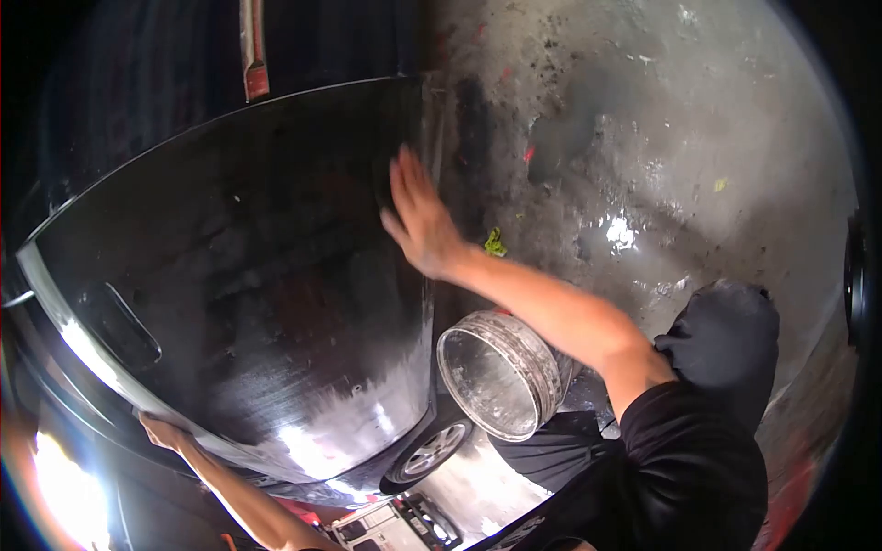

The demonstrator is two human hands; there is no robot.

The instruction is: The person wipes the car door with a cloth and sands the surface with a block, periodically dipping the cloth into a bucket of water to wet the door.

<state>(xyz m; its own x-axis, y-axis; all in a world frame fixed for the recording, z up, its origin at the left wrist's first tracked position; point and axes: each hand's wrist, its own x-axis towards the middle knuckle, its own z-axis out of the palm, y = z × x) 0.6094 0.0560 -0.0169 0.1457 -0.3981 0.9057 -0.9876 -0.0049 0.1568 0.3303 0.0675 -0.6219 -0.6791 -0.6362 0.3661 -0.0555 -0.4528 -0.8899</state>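
Note:
A dark car door panel (266, 239) fills the left half of the head view, with pale sanded-looking patches low on it and a handle recess (133, 321) near its left edge. My right hand (424, 220) is stretched out flat over the panel's right edge, back of the hand showing, fingers extended, slightly blurred. It holds nothing. At the lower left, my left hand (163, 433) is closed around the bright rim of the panel, its fingertips partly hidden behind that edge.
Below my right forearm stands a dusty, bucket-like round container (501, 375). A car wheel (439, 452) shows near it. On the stained floor (643, 165) lies a yellow-green scrap (494, 242). A bright lamp (73, 496) glares at lower left; a white vehicle-like shape (390, 525) is below.

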